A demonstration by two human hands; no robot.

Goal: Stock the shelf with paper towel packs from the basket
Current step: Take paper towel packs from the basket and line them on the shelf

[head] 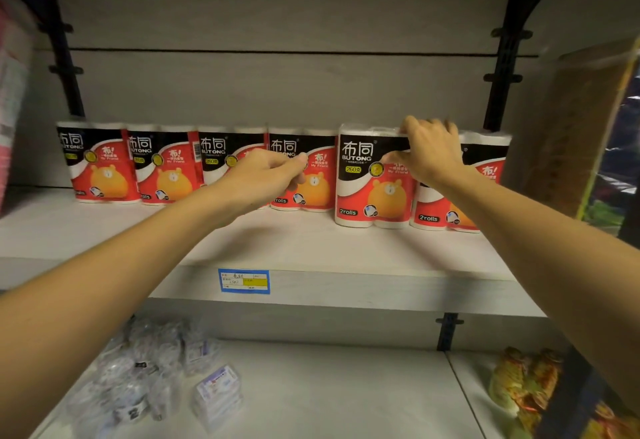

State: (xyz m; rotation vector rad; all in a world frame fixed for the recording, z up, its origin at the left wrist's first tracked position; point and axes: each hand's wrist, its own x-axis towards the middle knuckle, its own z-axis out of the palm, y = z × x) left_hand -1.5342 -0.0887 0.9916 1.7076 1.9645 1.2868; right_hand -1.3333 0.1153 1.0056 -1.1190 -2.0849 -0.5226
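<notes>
White shelf (pixel 311 248) boards are carrying a row of red-and-black two-roll packs. Your right hand (pixel 431 152) is gripping the top right corner of the forward pack (pixel 367 182), which is standing upright, nearer you than its neighbours; your left hand (pixel 266 175) is curling empty just left of it.

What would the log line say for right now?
right hand: grips top of fifth paper towel pack | left hand: fingers curled, nothing visibly held | shelf: six packs in row
</notes>
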